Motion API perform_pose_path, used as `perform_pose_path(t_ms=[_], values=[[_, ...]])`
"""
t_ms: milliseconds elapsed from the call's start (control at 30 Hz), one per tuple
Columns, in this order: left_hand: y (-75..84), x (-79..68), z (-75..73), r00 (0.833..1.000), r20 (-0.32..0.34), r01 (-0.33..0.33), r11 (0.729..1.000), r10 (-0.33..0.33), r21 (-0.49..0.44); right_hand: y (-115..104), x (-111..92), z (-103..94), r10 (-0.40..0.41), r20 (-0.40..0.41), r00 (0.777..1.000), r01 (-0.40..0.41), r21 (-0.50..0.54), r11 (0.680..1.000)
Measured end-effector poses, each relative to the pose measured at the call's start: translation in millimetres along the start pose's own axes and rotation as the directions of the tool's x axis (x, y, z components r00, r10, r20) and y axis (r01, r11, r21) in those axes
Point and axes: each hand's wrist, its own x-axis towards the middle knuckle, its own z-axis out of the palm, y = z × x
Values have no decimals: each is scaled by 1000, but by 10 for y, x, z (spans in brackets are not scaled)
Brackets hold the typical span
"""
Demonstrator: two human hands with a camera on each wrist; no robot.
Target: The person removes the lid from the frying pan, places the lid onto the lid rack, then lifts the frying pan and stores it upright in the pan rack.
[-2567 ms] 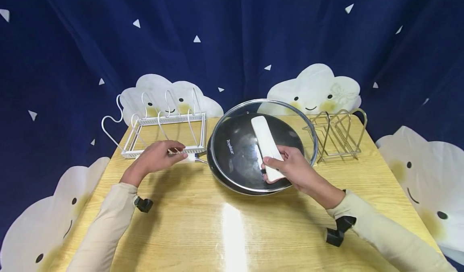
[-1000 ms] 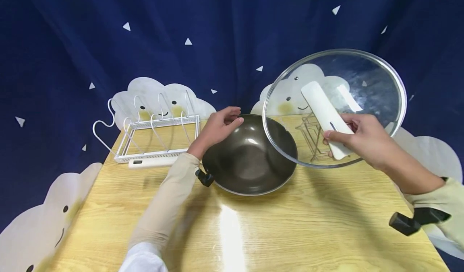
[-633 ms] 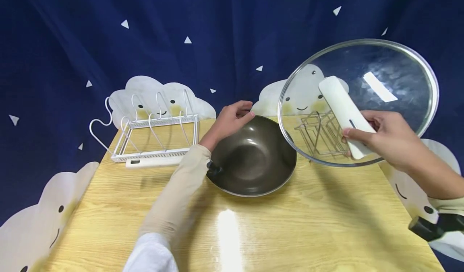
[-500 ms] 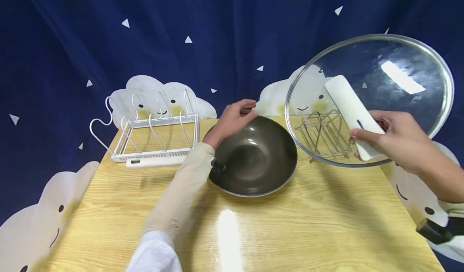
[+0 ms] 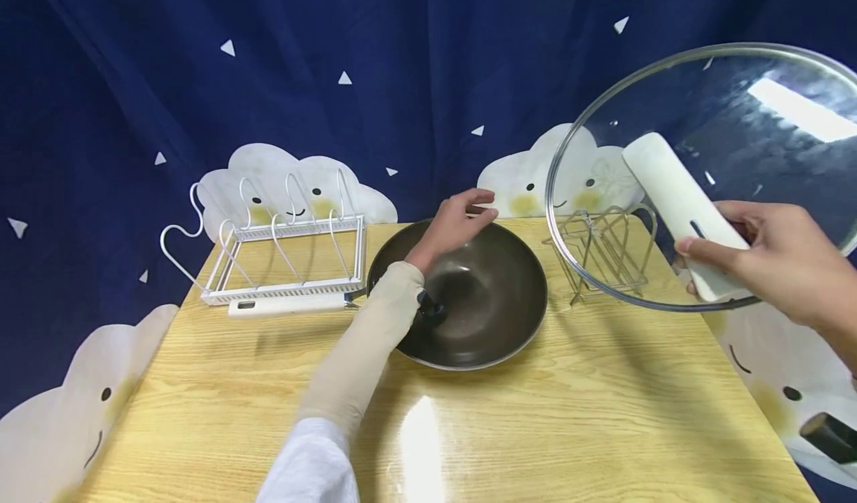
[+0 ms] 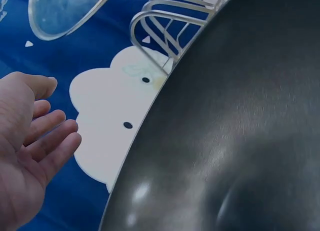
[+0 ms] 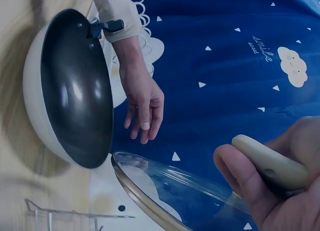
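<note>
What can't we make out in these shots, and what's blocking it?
Lid, head view: right side cut off by the picture's edge.
Wok handle, head view: join to the wok partly hidden by the left sleeve.
Metal rack, left wrist view: base hidden behind the wok.
Right grip, head view: fingers partly hidden behind the lid handle.

The head view's right edge crops the lid (image 5: 726,157).

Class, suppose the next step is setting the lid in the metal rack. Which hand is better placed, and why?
Probably the right hand: it grips the lid by its white handle, and in the head view the lid overlaps the metal rack. The left hand, near the pan, holds nothing.
</note>
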Motion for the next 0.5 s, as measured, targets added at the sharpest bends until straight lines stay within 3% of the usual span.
perform_pose_path(t_ms=[267,500], values=[[12,235,304,999,42,18,1000,-18,21,128,64,-66,-9,-94,996,4,-58,998],[44,308,509,998,60,2,1000,-4,29,194,143,-55,6,-108,994,-15,-90,996]])
